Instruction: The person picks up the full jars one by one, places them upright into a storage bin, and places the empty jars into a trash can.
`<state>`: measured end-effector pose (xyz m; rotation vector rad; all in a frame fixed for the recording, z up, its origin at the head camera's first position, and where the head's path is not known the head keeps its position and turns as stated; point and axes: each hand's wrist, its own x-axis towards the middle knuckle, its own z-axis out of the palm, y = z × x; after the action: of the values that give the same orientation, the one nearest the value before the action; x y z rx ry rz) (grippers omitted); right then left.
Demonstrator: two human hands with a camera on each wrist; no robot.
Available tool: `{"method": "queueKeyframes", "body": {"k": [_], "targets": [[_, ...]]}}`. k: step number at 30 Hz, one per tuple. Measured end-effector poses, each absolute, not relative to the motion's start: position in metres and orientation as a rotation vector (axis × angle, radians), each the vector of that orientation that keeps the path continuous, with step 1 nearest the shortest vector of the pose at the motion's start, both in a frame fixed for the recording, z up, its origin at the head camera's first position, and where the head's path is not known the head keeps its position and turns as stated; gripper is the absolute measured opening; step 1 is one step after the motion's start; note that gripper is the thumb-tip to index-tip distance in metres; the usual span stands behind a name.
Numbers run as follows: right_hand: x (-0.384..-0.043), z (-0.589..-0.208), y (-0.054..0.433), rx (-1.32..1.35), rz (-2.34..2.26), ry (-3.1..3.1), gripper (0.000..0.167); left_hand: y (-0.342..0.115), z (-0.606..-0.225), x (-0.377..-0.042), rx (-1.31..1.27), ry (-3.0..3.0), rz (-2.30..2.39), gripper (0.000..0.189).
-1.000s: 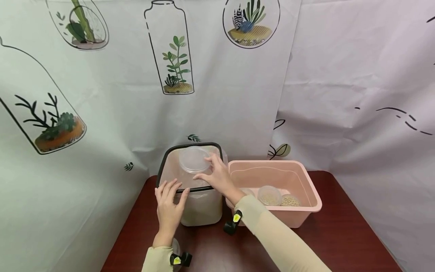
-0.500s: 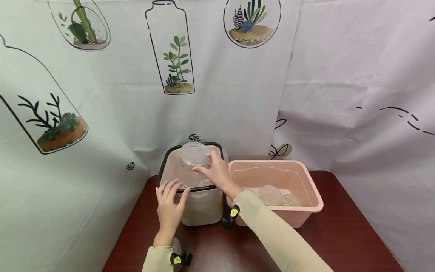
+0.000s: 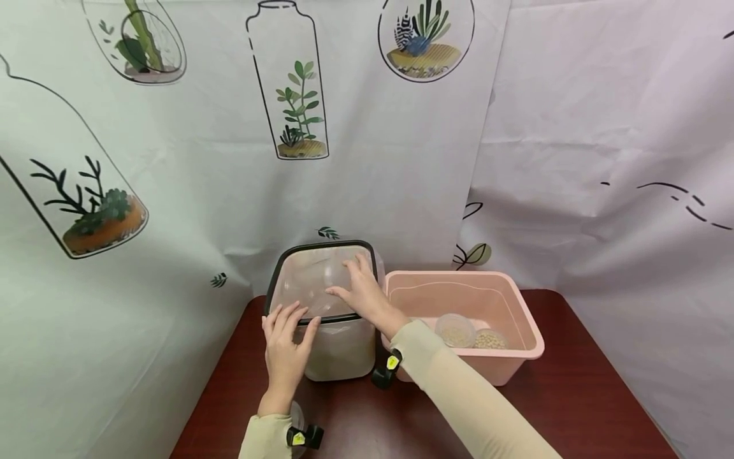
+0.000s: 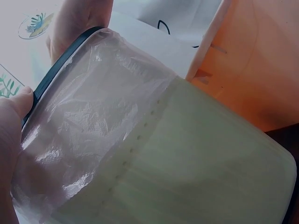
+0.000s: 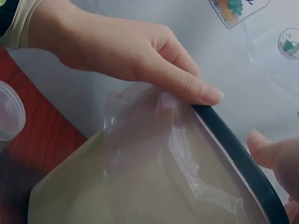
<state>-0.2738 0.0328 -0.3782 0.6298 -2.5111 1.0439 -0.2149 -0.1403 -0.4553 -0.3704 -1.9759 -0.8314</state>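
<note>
In the head view a trash bin (image 3: 341,350) with a black rim and a clear liner bag (image 4: 88,121) stands on the table. My left hand (image 3: 287,344) grips its near left rim, and the left wrist view has the thumb (image 4: 21,102) on the black band. My right hand (image 3: 367,290) hovers over the opening, thumb and fingers spread, with nothing visible between them. Its thumb (image 5: 261,149) shows beside the rim in the right wrist view. Inside the bin a faint, blurred clear round shape shows left of the right fingers.
To the right stands a pink tub (image 3: 453,277), close beside the bin. It holds a clear round container (image 3: 455,330) of pale grains and another of yellowish beans (image 3: 490,340). A clear plastic cup (image 5: 9,112) stands on the table by the left forearm. A printed curtain hangs behind.
The clear round container in my right hand rose a little, then left the fingers and dropped into the bin. My left hand has stayed at the rim.
</note>
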Motion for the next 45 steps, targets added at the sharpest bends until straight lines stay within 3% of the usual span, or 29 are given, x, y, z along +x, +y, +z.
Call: {"method": "queueKeyframes", "body": {"k": [13,24,33,45], "targets": [[-0.269,-0.383,0.041,0.709,0.884,-2.354,0.036,-0.141,-0.456,-0.215,-0.362,-1.994,-0.827,0.031],[-0.260,-0.382,0.050,0.779,0.859,-2.210,0.033,-0.140,-0.453,-0.217,-0.391,-2.005,-0.814,0.033],[-0.245,-0.385,0.049,0.866,0.906,-2.005,0.031,-0.151,-0.447,-0.209,-0.423,-1.976,-0.791,0.054],[-0.206,-0.408,0.029,1.062,0.857,-1.689,0.031,-0.182,-0.444,-0.188,-0.353,-2.039,-0.740,0.052]]}}
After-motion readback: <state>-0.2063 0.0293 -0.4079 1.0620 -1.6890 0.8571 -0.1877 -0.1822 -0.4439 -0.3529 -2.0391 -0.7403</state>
